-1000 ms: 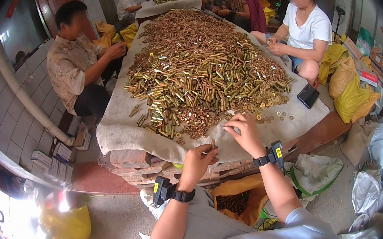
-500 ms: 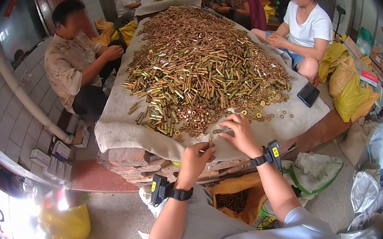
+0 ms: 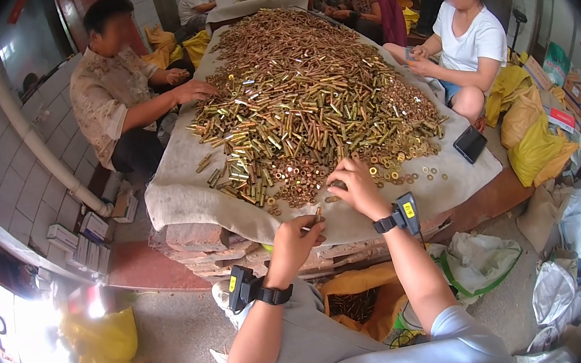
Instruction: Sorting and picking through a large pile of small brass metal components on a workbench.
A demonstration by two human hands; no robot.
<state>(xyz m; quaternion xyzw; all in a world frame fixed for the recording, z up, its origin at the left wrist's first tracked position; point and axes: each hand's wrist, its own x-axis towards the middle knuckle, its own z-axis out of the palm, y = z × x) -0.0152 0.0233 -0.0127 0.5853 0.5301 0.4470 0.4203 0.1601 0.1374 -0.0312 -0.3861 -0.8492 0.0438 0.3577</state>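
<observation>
My left hand (image 3: pixel 296 244) is closed near the front edge of the cloth-covered table, pinching a small brass-coloured bolt (image 3: pixel 318 213) that stands upright above the fingertips. Further forward, my right hand (image 3: pixel 356 187) reaches over the loose parts, its fingers bent and drawn together; whatever is between them is hidden. Just left of those fingers lies a patch of small hex nuts (image 3: pixel 297 179). Flat washers (image 3: pixel 389 164) are scattered to the right. Behind both hands rises a large heap of brass-coloured threaded bolts with sleeves (image 3: pixel 298 120).
Grey cloth (image 3: pixel 177 194) covers the table, propped on bricks (image 3: pixel 200 238). A black phone (image 3: pixel 470 144) lies at its right edge. Below my arms sits an orange sack (image 3: pixel 384 307) holding dark metal parts. People sit along both sides; yellow sacks (image 3: pixel 542 153) stand at right.
My right hand has moved slightly forward, its fingers drawing together over the nuts. My left hand stays put with the bolt. The person at left has stretched a hand to the heap.
</observation>
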